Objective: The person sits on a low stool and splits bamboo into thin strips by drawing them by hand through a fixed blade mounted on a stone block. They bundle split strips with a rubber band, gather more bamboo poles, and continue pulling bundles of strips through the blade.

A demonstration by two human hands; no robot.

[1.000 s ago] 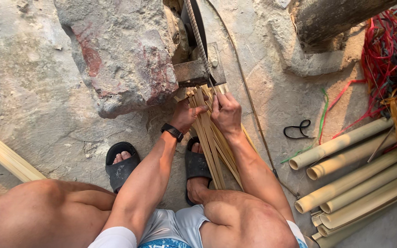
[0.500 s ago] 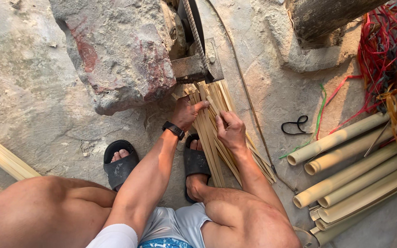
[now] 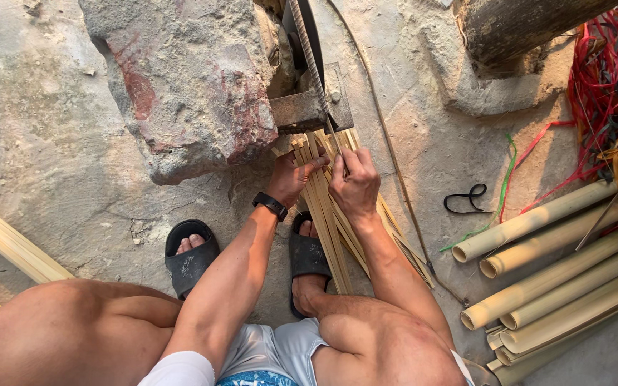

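Observation:
A bundle of thin split bamboo strips [image 3: 327, 214] lies on the ground between my feet, its far ends under a metal blade fixture [image 3: 312, 107] wedged against a large rock [image 3: 180, 78]. My left hand [image 3: 291, 179], with a black wristband, grips the strips from the left near the fixture. My right hand [image 3: 354, 184] is closed around strips just right of it, fingers up by the blade. Both hands touch each other over the bundle.
Several whole bamboo poles [image 3: 559, 264] lie at the right, tangled red and dark cords [image 3: 609, 93] above them. A black loop [image 3: 466, 200] lies on the concrete. A log [image 3: 523, 28] sits top right. Pale strips [image 3: 8, 243] lie at left. My feet wear black sandals [image 3: 189, 261].
My right hand slid back along the strips toward me, then returned up to the blade beside my left hand. The left hand stayed on the bundle.

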